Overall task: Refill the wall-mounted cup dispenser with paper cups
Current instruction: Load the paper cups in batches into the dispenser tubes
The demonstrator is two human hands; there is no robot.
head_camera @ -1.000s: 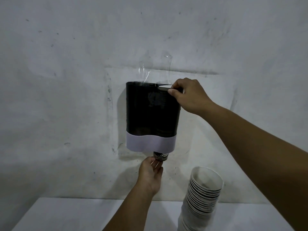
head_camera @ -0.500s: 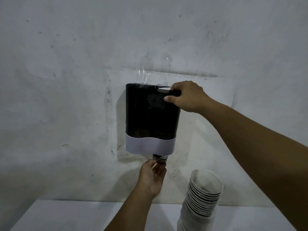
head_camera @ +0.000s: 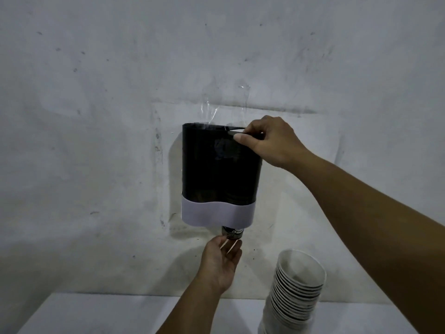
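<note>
A tall black plastic cup dispenser with a pale lavender band around its base (head_camera: 218,179) hung upright on the wall, held at its top by strips of clear tape. The dark printed bottom of a paper cup (head_camera: 232,233) poked out beneath the band. To the lower right, well apart from the dispenser, a nested stack of white paper cups (head_camera: 295,295) stood mouth-up, leaning slightly to the right.

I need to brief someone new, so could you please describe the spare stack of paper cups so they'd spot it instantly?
Start at the black wall-mounted dispenser with its pale band, then drop to the white table below it. The stack of cups stands right of the left hand, leaning, white rims nested, its top cup open.
</note>
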